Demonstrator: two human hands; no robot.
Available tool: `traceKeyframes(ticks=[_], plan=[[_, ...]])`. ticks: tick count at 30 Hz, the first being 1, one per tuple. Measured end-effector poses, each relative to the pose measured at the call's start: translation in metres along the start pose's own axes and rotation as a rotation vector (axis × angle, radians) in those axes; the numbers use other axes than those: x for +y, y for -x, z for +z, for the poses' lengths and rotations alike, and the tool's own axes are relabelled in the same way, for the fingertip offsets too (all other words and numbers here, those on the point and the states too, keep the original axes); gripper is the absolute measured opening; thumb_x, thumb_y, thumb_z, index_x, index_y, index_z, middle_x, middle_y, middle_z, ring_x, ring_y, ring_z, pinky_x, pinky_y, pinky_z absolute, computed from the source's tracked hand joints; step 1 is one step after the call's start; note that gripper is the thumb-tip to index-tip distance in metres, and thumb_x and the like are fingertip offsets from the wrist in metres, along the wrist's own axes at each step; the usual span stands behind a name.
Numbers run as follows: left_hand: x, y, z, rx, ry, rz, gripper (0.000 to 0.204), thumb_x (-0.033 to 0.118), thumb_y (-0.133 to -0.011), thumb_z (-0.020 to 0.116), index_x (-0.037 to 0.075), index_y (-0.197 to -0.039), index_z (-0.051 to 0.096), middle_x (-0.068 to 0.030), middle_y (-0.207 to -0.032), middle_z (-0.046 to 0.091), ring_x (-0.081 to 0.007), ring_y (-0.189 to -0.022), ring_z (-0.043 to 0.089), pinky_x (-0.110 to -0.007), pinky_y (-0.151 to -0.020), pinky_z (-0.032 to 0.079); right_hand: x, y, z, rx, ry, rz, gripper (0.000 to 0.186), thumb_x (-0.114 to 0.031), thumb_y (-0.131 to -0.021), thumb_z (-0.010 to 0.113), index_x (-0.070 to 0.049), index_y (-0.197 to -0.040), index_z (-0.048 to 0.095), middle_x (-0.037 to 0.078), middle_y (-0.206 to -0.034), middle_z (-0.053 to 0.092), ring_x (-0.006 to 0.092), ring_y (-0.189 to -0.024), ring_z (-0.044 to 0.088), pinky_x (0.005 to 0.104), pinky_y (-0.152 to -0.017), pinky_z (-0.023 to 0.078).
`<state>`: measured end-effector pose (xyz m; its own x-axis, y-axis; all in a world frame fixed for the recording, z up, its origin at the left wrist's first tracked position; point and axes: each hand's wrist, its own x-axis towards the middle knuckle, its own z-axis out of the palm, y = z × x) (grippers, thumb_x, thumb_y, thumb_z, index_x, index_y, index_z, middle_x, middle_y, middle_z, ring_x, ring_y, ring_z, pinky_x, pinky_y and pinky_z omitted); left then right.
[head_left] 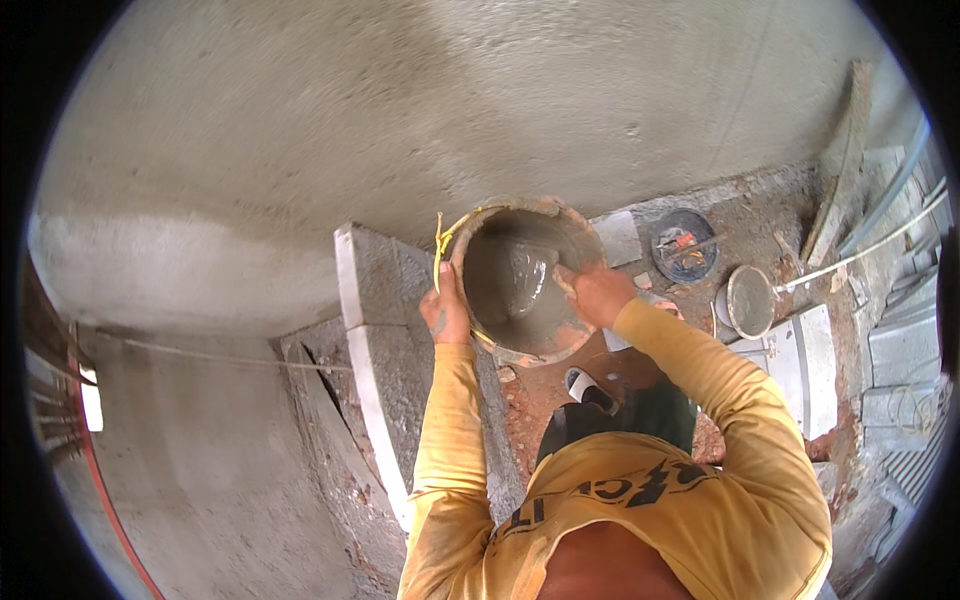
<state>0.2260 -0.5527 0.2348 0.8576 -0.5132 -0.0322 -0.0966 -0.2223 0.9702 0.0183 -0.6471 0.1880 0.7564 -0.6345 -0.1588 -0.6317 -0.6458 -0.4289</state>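
The left hand [445, 308] grips the near-left rim of a mortar-smeared bucket [572, 342], which sits at the middle of the frame with its mouth facing up at me. The right hand [597, 293] is curled at the bucket's right side, fingers over its mouth; whether they close on a handle, I can't tell. Wet grey mortar [490, 268] glistens inside. Yellow cord [443, 245] is knotted at the bucket's left edge. Right of centre stand a black pail [684, 212] and a smaller bucket [731, 300], near pale slabs [817, 365]. A plastered wall [400, 120] fills the top.
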Motion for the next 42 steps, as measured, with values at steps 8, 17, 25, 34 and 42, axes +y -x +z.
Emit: traceKeyframes(ticks=[8,17,25,34,42], plan=[[-0.016,-0.005,-0.102,0.136,0.024,-0.004,0.051,0.044,-0.090,0.058,0.000,-0.064,0.058,0.0018,-0.062,0.050,-0.0095,-0.058,0.040,-0.027,-0.052,0.032,-0.085,-0.001,0.005,-0.205,-0.048,-0.121,0.046,-0.026,-0.088,0.052,-0.017,-0.133,0.047,0.016,-0.105,0.063,0.0351,-0.094,0.063,0.0483,-0.077,0.050],[-0.029,-0.007,-0.161,0.187,0.096,-0.111,0.047,0.040,-0.089,0.059,-0.006,-0.089,0.066,-0.0081,-0.081,0.065,-0.0135,-0.071,0.055,-0.027,-0.065,0.045,-0.146,0.009,0.023,-0.276,0.147,-0.514,0.051,-0.015,-0.087,0.044,-0.013,-0.138,0.042,0.020,-0.100,0.061,0.0334,-0.083,0.066,0.0453,-0.071,0.052],[-0.054,-0.013,-0.162,0.306,0.060,-0.111,0.052,0.041,-0.089,0.061,-0.002,-0.060,0.058,-0.0007,-0.058,0.051,-0.0098,-0.056,0.041,-0.030,-0.051,0.032,-0.129,-0.033,0.033,-0.159,0.142,-0.526,0.045,-0.018,-0.087,0.049,-0.014,-0.132,0.047,0.017,-0.102,0.062,0.0336,-0.086,0.065,0.0462,-0.074,0.050],[-0.061,-0.018,-0.131,0.401,0.037,-0.004,0.050,0.038,-0.090,0.059,-0.003,-0.062,0.058,0.0014,-0.058,0.048,-0.0085,-0.056,0.038,-0.028,-0.050,0.030,-0.102,-0.065,0.031,-0.135,0.044,-0.360,0.037,-0.020,-0.082,0.054,-0.011,-0.117,0.059,0.021,-0.106,0.060,0.0348,-0.095,0.063,0.0449,-0.078,0.051],[-0.064,-0.016,-0.114,0.414,-0.053,-0.177,0.045,0.034,-0.091,0.058,-0.009,-0.079,0.064,-0.0013,-0.063,0.054,-0.0102,-0.063,0.046,-0.028,-0.060,0.041,-0.079,-0.069,0.030,-0.467,0.096,-0.416,0.032,-0.024,-0.080,0.056,-0.009,-0.107,0.063,0.021,-0.096,0.065,0.0367,-0.088,0.065,0.0471,-0.079,0.051]])
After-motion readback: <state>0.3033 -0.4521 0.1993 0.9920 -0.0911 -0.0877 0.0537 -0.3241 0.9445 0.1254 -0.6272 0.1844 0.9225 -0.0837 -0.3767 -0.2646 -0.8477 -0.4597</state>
